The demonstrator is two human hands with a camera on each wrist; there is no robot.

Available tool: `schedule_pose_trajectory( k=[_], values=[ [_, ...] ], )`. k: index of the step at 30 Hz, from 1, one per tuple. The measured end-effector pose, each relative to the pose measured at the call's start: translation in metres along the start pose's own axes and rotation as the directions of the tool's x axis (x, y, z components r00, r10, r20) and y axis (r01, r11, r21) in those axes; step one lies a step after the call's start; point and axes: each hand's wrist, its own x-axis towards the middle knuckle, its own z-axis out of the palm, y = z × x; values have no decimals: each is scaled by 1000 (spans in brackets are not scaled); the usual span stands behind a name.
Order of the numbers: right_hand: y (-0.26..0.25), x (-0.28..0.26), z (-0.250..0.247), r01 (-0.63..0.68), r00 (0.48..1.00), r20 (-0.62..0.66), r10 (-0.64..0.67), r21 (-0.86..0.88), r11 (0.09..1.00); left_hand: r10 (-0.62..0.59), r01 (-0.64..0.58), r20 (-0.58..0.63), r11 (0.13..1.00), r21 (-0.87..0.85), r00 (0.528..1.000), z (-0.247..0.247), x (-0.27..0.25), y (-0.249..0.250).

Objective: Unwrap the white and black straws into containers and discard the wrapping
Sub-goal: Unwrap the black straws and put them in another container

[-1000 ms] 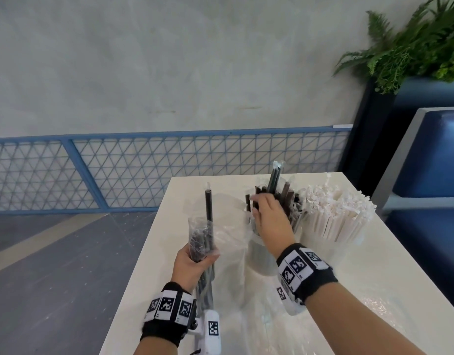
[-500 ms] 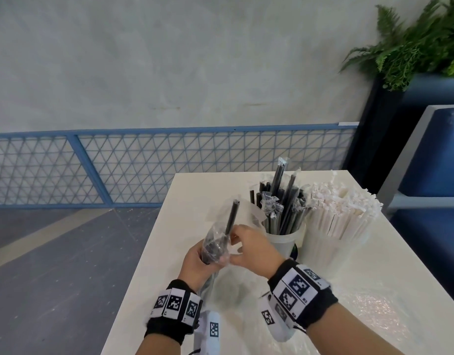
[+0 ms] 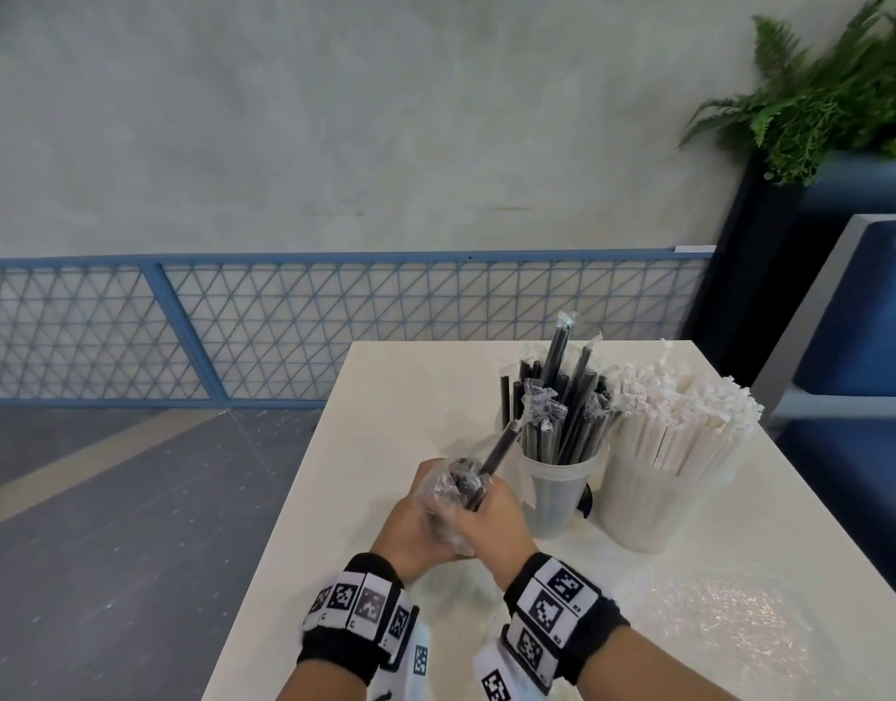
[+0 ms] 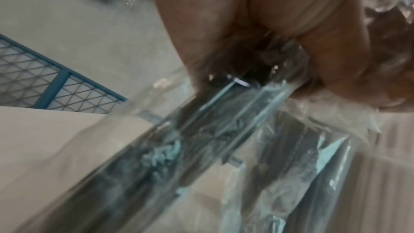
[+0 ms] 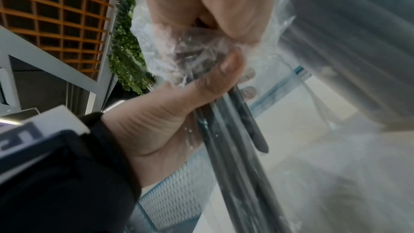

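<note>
My left hand (image 3: 410,518) and right hand (image 3: 491,518) both clench a clear crinkled plastic sleeve of black straws (image 3: 456,493) near the white table's (image 3: 739,548) left edge — open tabletop lies right. One black straw (image 3: 501,447) pokes out, tilted toward the clear cup of black straws (image 3: 557,478). Right wrist view alone shows my thumb (image 5: 224,73) pinching the bundle; the paper-wrapped white straws (image 3: 684,427) stand far right.

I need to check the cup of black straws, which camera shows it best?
The head view. The cup stands whole on the table, black straws fanning from its top, beside the white straws. Neither wrist view clearly shows it; both are filled by hands and the plastic bag.
</note>
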Motion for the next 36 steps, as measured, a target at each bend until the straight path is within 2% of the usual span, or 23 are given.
schedule_pose_trajectory(
  k=[3, 5, 8, 10, 13, 14, 16, 21, 24, 26, 27, 28, 32, 36],
  values=[
    [-17, 2, -10, 56, 998, -35, -50, 183, 981, -63, 62, -20, 998, -23, 998, -6, -2, -4],
    [-31, 5, -18, 103, 992, -95, -80, 272, 957, -103, 100, -40, 993, -69, 994, -6, -4, -6],
    [-47, 10, -29, 144, 988, -115, -108, 384, 912, -131, 126, -62, 989, -84, 989, -5, -3, -8],
    [-53, 9, -34, 133, 991, -71, -113, 404, 905, -141, 137, -66, 988, -69, 988, -3, -1, -7],
    [-56, 2, -35, 65, 992, 75, -100, 373, 925, -120, 113, -75, 989, -98, 990, 0, 1, -1],
    [-56, 0, -35, 58, 993, 73, -89, 350, 935, -106, 97, -71, 988, -118, 992, 0, 2, 1],
    [-57, -1, -38, 100, 995, -21, -98, 320, 942, -100, 91, -74, 989, -115, 992, 0, 2, 4],
    [-84, 2, -58, 274, 953, -223, -205, 343, 898, -255, 226, -100, 944, -240, 962, -8, 10, -4],
    [-104, 7, -71, 348, 911, -349, -218, 372, 860, -222, 212, -131, 974, -84, 966, -15, 9, -8],
    [-113, 12, -81, 387, 883, -407, -231, 355, 851, -325, 281, -209, 935, -217, 922, -15, 11, -14],
    [-117, 14, -86, 408, 866, -432, -253, 319, 855, -362, 283, -265, 913, -294, 894, -17, 10, -14],
    [-120, 16, -91, 431, 845, -455, -281, 269, 862, -361, 255, -294, 905, -341, 885, -18, 8, -13],
    [-131, 21, -100, 490, 762, -535, -364, 111, 865, -377, 224, -398, 898, -380, 837, -25, 12, -13],
    [-130, 19, -95, 493, 762, -532, -368, 109, 863, -325, 180, -443, 924, -338, 835, -27, 11, -9]
  ],
)
